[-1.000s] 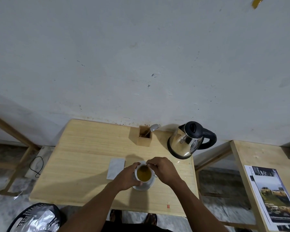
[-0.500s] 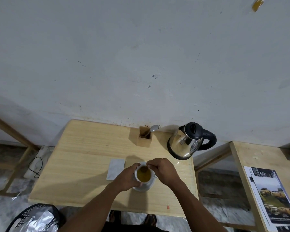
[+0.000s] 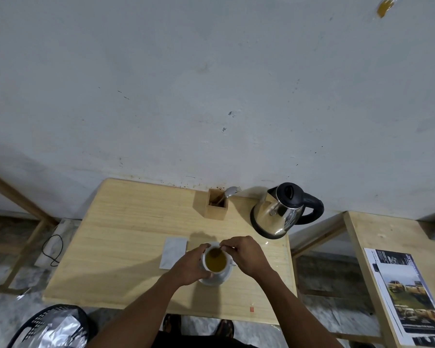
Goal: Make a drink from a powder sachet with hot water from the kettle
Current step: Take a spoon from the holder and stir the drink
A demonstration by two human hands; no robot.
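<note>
A white cup (image 3: 215, 260) full of yellow-brown drink stands on a white saucer (image 3: 217, 278) near the front of the wooden table (image 3: 126, 237). My left hand (image 3: 190, 266) wraps around the cup's left side. Just right of the rim, my right hand (image 3: 244, 254) pinches a thin wooden stirrer (image 3: 218, 252) whose lower end dips into the drink. A steel kettle (image 3: 280, 212) with a black lid and handle stands at the table's back right. A white sachet (image 3: 173, 252) lies flat left of the cup.
A wooden holder (image 3: 216, 204) with a fork (image 3: 232, 190) in it stands at the back by the wall. A second table with a printed sheet (image 3: 407, 295) is at the right. A black bin with a silver liner (image 3: 48, 327) sits on the floor at lower left.
Both hands stay at the cup. The stirrer has shifted inside the drink, from hidden under my fingers to the cup's far side.
</note>
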